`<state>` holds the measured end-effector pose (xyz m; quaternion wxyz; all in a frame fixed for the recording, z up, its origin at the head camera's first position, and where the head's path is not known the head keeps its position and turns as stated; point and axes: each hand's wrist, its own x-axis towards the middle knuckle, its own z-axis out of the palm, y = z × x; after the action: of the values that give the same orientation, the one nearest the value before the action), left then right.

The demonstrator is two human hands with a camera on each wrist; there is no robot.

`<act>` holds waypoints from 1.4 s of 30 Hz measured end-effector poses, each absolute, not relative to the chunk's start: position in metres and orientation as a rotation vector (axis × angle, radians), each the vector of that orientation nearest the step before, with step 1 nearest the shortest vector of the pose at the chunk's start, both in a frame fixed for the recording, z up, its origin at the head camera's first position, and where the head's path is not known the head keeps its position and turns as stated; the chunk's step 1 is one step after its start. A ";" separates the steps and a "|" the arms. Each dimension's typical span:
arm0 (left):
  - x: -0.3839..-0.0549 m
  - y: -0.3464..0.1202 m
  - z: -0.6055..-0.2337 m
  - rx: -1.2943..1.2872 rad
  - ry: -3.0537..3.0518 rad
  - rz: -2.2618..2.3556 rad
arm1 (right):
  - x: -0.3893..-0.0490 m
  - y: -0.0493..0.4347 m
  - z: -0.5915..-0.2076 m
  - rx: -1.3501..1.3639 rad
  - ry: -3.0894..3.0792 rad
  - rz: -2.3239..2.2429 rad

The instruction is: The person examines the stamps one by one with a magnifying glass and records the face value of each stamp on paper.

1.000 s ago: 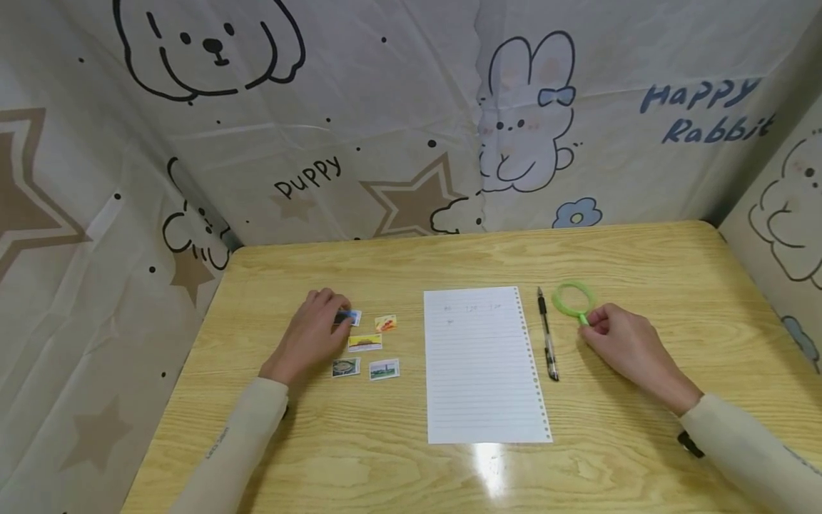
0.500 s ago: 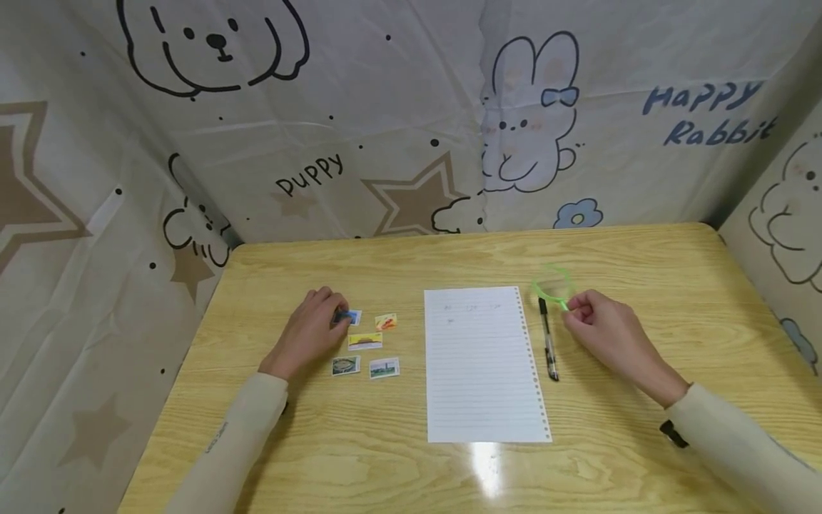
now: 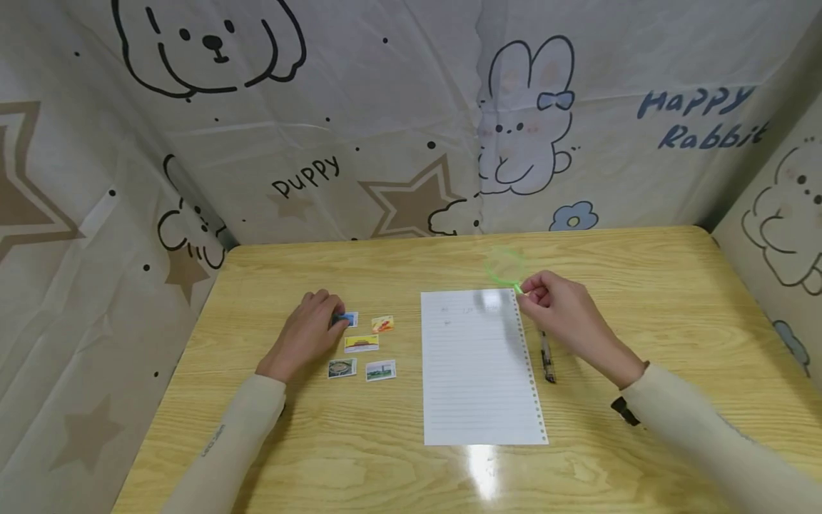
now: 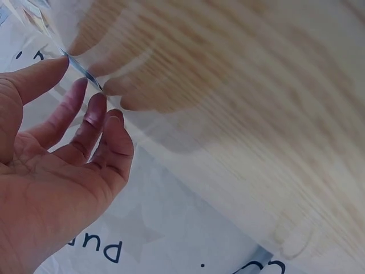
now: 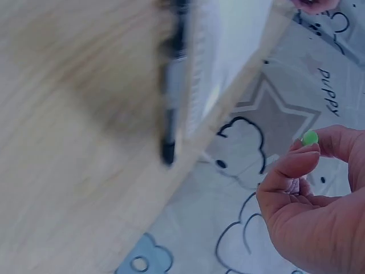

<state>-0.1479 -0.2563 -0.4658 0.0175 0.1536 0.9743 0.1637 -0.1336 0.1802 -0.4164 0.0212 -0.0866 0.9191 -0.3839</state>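
Observation:
My right hand [image 3: 565, 307] pinches the short handle of a green-rimmed magnifying glass [image 3: 517, 288] between thumb and fingers, above the paper's top right corner. The right wrist view shows only the green handle end [image 5: 309, 137] poking out of the fingers. On the left, my left hand [image 3: 307, 334] rests its fingertips on a blue postage stamp [image 3: 349, 319], partly covering it. From the left wrist, thumb and fingertips of the left hand [image 4: 74, 148] touch the stamp's thin edge [image 4: 85, 74] against the table, spaced apart. Several other stamps lie close by, among them a yellow one [image 3: 362, 343].
A lined sheet of paper [image 3: 481, 385] with faint writing at its top lies mid-table. Beside its punched edge is a black-and-clear pen [image 3: 547, 360], partly hidden by the right hand. Printed cloth [image 3: 398, 107] hangs behind the wooden table [image 3: 321, 442] and at both sides.
My right hand has carried the magnifying glass leftward from right of the pen to above the paper's corner, now over part of the pen. The left hand stays on the blue stamp.

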 end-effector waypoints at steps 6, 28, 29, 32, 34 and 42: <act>-0.149 -0.258 -0.466 0.483 3.013 0.513 | -0.138 0.153 -0.410 -0.335 2.824 -1.258; -0.148 -0.258 -0.467 0.458 2.998 0.548 | -0.139 0.073 -0.421 -0.601 2.717 -1.346; -0.148 -0.257 -0.467 0.459 2.998 0.548 | -0.139 0.070 -0.422 -0.611 2.714 -1.349; -0.148 -0.257 -0.466 0.456 2.997 0.553 | -0.139 0.060 -0.424 -0.644 2.700 -1.354; -0.148 -0.256 -0.465 0.459 2.997 0.558 | -0.139 0.055 -0.426 -0.662 2.693 -1.357; -0.148 -0.257 -0.465 0.460 2.987 0.583 | -0.135 0.037 -0.431 -0.719 2.683 -1.352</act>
<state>-0.1476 -0.2575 -0.4649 0.0317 0.1494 0.9700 0.1892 -0.1346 0.0367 -0.4314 0.0260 -0.2328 0.8682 -0.4375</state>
